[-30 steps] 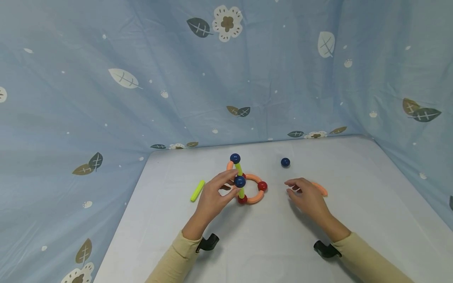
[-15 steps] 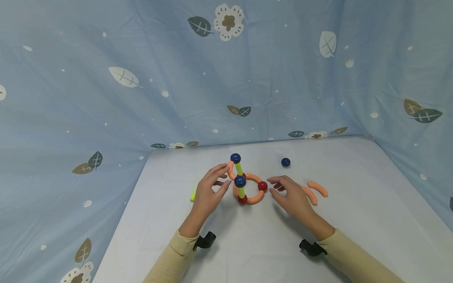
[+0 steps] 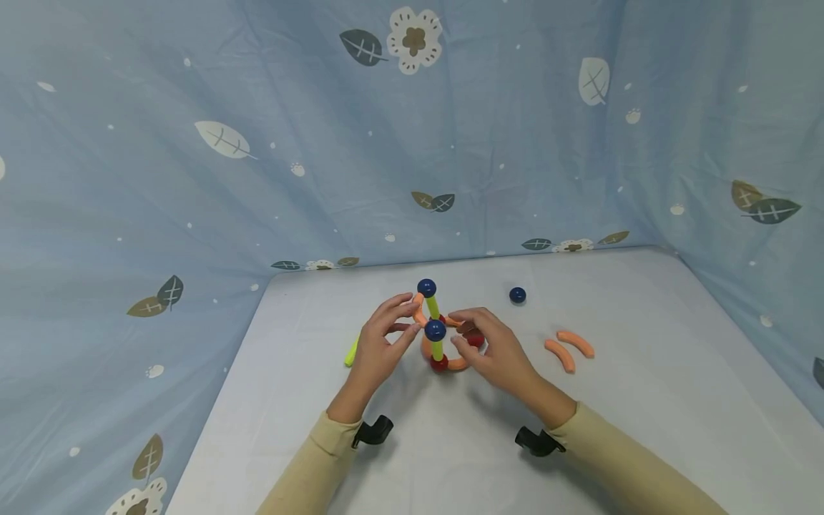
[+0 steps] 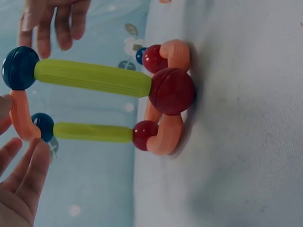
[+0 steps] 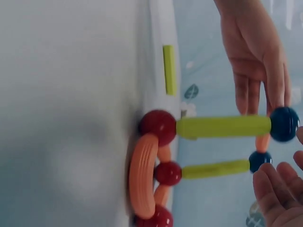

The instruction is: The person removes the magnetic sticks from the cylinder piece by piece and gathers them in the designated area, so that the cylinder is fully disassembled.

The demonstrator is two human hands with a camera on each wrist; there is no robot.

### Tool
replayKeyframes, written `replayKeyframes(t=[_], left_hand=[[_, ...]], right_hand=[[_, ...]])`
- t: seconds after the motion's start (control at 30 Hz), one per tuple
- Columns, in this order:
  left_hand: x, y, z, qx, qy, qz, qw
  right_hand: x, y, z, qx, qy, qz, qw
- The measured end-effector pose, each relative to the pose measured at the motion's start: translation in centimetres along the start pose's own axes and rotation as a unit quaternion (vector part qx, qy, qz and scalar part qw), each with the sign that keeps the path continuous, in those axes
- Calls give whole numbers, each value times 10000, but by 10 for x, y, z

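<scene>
A ball-and-rod model stands in front of me. Its base is a ring of orange curved rods (image 5: 143, 177) joined by red balls (image 4: 172, 91). Two yellow-green rods (image 4: 92, 75) rise upright from the ring, each topped by a blue ball (image 3: 435, 330). A curved orange rod (image 4: 21, 116) bridges the two blue balls. My left hand (image 3: 378, 348) is at the model's left side, its loosely spread fingertips right at this bridging rod. My right hand (image 3: 502, 355) is on the right with fingers parted, close to the near blue ball and overlapping the ring in the head view.
Two loose orange curved rods (image 3: 560, 355) lie right of the right hand. A loose blue ball (image 3: 518, 295) sits farther back. One yellow-green rod (image 3: 351, 352) lies left of the model, partly behind the left hand. A blue patterned curtain (image 3: 322, 179) hangs behind the white-covered table (image 3: 618, 300).
My left hand has let go of the near blue ball and shifted slightly left to the bridging rod. My right hand has moved left from the loose orange rods to the model.
</scene>
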State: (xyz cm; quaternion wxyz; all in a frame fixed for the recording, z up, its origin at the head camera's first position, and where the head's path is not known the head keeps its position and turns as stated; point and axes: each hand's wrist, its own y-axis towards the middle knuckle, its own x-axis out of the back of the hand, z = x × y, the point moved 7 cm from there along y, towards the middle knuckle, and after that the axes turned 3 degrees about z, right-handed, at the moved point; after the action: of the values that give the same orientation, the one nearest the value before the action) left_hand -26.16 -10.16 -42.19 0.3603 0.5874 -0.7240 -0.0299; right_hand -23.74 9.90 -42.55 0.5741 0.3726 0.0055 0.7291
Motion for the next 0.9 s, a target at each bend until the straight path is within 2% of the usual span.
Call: replayKeyframes(t=[0.3, 0.7, 0.9], left_hand=[[-3, 1, 0, -199, -40, 139, 9997], [-5, 4, -4, -413, -76, 276, 9987], [-6, 7, -5, -487, -61, 299, 9984]], right_hand=[[-14, 9, 12, 260, 12, -54, 9996], [-17, 11, 13, 112, -130, -93, 9998], [-16, 11, 13, 169, -188, -134, 9996]])
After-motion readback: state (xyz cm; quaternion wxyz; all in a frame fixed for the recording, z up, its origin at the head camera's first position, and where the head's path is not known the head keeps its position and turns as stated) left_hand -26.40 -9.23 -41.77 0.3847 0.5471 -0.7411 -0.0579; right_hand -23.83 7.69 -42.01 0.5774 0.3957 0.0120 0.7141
